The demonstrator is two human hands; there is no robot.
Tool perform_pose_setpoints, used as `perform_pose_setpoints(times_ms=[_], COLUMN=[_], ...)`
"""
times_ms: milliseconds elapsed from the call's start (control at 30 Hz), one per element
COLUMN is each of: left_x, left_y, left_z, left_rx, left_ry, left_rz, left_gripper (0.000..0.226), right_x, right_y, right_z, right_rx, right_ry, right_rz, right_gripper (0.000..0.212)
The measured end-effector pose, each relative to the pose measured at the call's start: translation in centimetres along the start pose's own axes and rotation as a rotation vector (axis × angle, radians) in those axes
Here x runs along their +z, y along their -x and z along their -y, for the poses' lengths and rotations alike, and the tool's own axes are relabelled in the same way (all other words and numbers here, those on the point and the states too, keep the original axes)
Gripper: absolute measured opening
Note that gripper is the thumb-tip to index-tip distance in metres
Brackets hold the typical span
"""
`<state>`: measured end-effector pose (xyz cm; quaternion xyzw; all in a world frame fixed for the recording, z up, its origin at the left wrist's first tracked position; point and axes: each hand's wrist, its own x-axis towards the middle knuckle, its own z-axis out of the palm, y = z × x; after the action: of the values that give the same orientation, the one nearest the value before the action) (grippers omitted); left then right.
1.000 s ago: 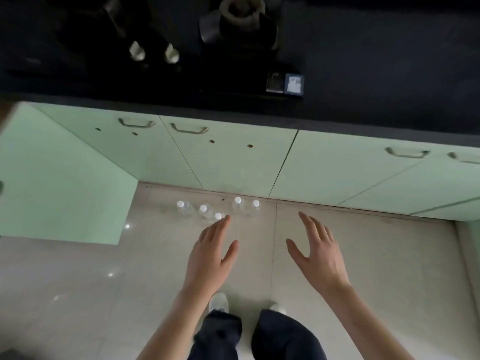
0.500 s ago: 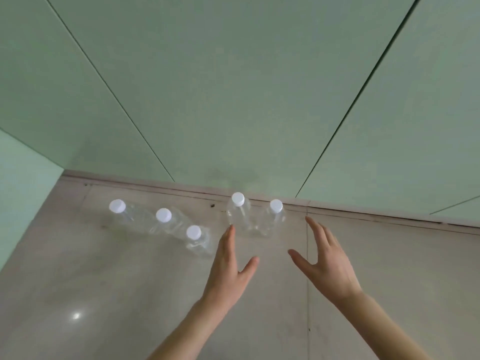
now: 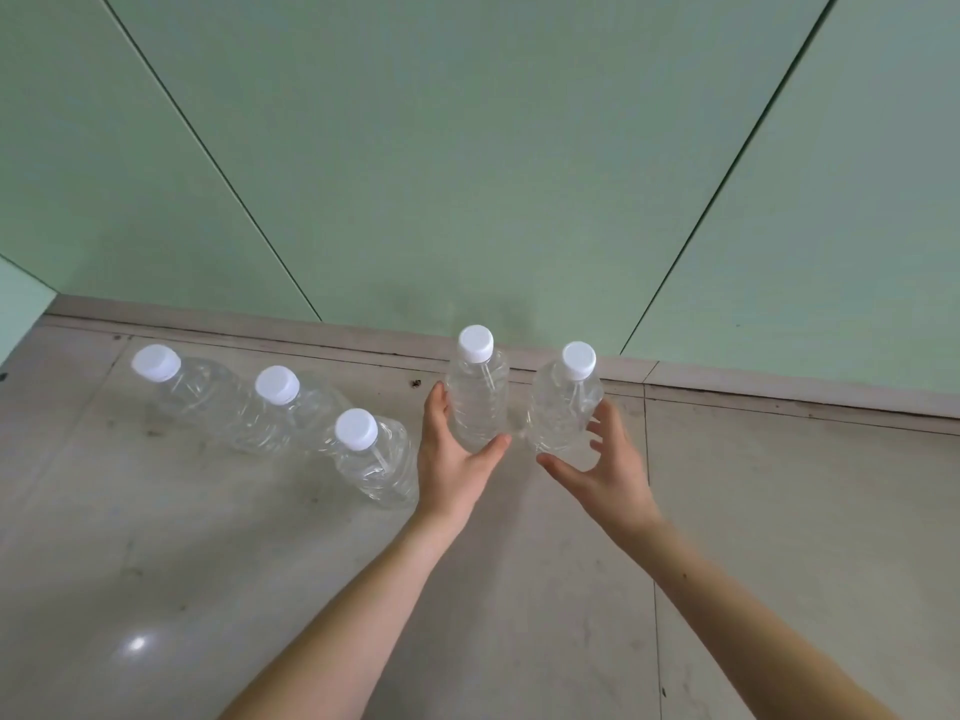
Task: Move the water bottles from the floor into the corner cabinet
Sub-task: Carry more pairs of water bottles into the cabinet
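Observation:
Several clear water bottles with white caps stand on the floor by the cabinet base. My left hand (image 3: 453, 459) cups the lower part of the middle bottle (image 3: 477, 392), fingers on its left side and thumb under its front, not closed around it. My right hand (image 3: 602, 467) is spread around the right bottle (image 3: 563, 407), fingers at its right side, thumb below it. Three more bottles stand to the left: one (image 3: 374, 454) close to my left hand, another (image 3: 283, 407) behind it, and the far-left one (image 3: 176, 381).
Pale green cabinet doors (image 3: 467, 174) fill the upper view, all closed, with a grey plinth (image 3: 727, 379) below them. A side cabinet panel (image 3: 15, 304) shows at the far left. The beige tiled floor (image 3: 208, 589) extends toward me.
The view has dropped closer to the floor. Both hands moved forward from open air to the two right-hand bottles and now wrap partly around them.

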<state>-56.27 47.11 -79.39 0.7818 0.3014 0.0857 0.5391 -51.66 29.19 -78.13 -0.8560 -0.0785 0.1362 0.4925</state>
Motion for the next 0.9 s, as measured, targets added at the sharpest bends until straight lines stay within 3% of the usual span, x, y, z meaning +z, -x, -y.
perform_pose_setpoints(times_ms=[300, 500, 733, 900], left_x=[0.9, 0.7, -2.9, -9.4], left_y=[-1.3, 0.4, 9.9, 17.2], left_z=[-0.6, -0.9, -3.5, -12.2], left_rx=[0.078, 0.048, -0.100, -0.150], left_ry=[0.006, 0.020, -0.086, -0.186], left_rz=[-0.053, -0.070, 0.101, 0.172], left_gripper=[0.062, 0.053, 0.037, 0.033], right_x=[1.3, 0.9, -3.7, -10.7], right_y=[-1.4, 0.2, 9.5, 16.9], right_z=[0.4, 0.6, 4.1, 12.4], right_rx=[0.065, 0.086, 0.262, 0.326], right_ry=[-0.127, -0.162, -0.144, -0.096], right_rz=[-0.060, -0.117, -0.117, -0.082], right_gripper=[0.058, 0.050, 0.051, 0.049])
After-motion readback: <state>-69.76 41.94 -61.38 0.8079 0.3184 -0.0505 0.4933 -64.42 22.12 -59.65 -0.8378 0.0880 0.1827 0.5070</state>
